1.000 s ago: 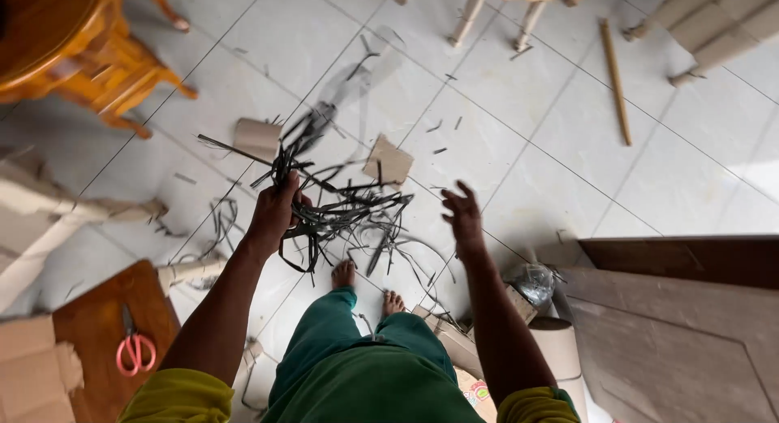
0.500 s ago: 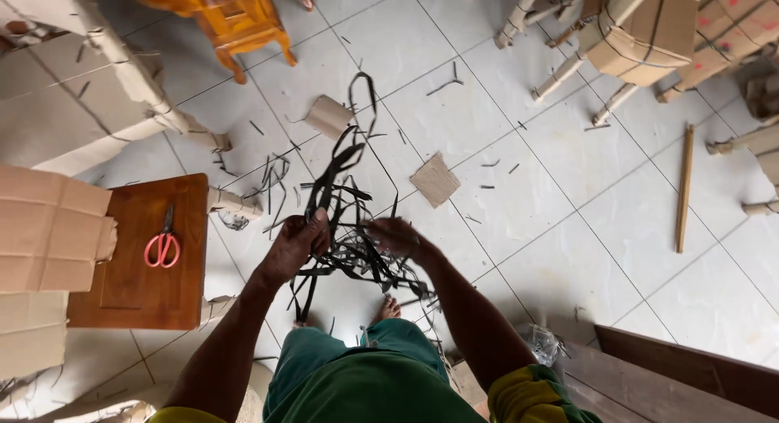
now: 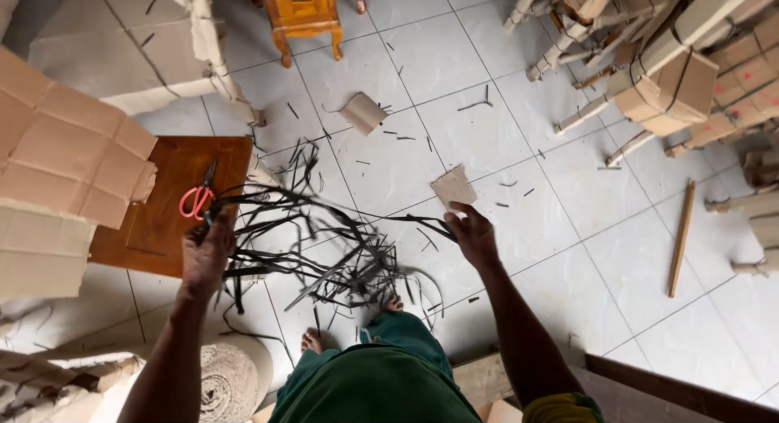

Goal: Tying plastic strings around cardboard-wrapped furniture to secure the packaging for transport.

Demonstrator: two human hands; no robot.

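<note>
The left hand [image 3: 206,257] grips a tangle of black straps [image 3: 324,244]; the right hand [image 3: 473,235] pinches the other end. Red scissors [image 3: 197,197] lie on a wooden board [image 3: 162,228] at ten o'clock, on the grey tiled floor [image 3: 568,253].

Soft even daylight, faint shadows, motion-blurred strips, wide-angle edges

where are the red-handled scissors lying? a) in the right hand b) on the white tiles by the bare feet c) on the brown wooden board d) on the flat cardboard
c: the scissors lie on the brown wooden board, just beyond the left hand, which grips black strips.
</note>
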